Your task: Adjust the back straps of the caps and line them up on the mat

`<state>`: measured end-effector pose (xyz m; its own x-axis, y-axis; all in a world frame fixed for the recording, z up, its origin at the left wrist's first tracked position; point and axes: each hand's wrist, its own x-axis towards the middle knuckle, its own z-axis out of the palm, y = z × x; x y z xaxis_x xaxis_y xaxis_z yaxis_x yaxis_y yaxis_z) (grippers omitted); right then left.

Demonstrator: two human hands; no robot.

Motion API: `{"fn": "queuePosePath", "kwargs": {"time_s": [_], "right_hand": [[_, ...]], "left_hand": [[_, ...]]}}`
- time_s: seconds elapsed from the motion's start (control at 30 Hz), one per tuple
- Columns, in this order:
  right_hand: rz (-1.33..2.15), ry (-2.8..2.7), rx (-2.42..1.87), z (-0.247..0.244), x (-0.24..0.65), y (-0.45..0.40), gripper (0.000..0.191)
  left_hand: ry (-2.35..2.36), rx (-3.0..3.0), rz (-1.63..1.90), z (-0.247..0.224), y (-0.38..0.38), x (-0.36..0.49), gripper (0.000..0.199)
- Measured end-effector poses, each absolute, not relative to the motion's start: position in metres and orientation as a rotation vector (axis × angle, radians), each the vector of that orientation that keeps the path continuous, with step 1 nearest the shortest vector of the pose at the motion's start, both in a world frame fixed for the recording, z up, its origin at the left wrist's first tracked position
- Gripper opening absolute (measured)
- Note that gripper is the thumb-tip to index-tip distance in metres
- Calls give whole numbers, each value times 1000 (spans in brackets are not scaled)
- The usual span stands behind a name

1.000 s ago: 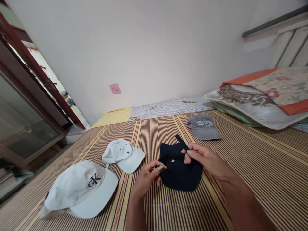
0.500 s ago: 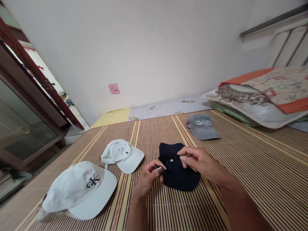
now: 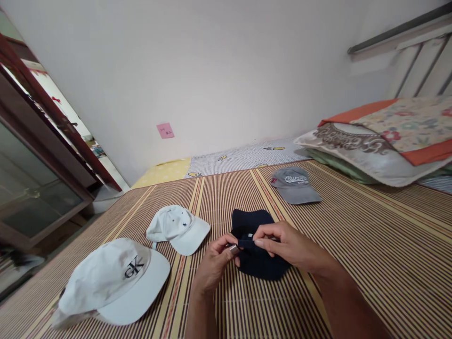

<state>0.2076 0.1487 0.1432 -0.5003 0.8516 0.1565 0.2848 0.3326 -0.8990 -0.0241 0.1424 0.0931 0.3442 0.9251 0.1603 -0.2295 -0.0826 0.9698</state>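
A dark navy cap lies on the striped bamboo mat, its inside facing up and a small white label showing. At the cap's near left edge, my left hand pinches its strap, with a silver ring or thimble on one finger. My right hand pinches the same strap from the right, close to my left fingertips. To the left lie a smaller white cap and a large white cap with black CK letters. A grey cap with white lettering rests farther back on the right.
Pillows are stacked at the right rear of the mat. A pale wall with a pink note rises behind. On the left stand a glass-fronted cabinet and a doorway.
My right hand has moved left and slightly down, nearer my left hand, bringing the pinched strap with it. The view has shifted slightly.
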Motion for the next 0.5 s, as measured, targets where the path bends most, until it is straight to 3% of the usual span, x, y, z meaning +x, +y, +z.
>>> {"fn": "queuePosePath", "kwargs": {"time_s": [0.5], "right_hand": [[1152,-2022,-1024,142,207,146,19]], "left_hand": [[738,1341,1058,95,140,-25,23]]}}
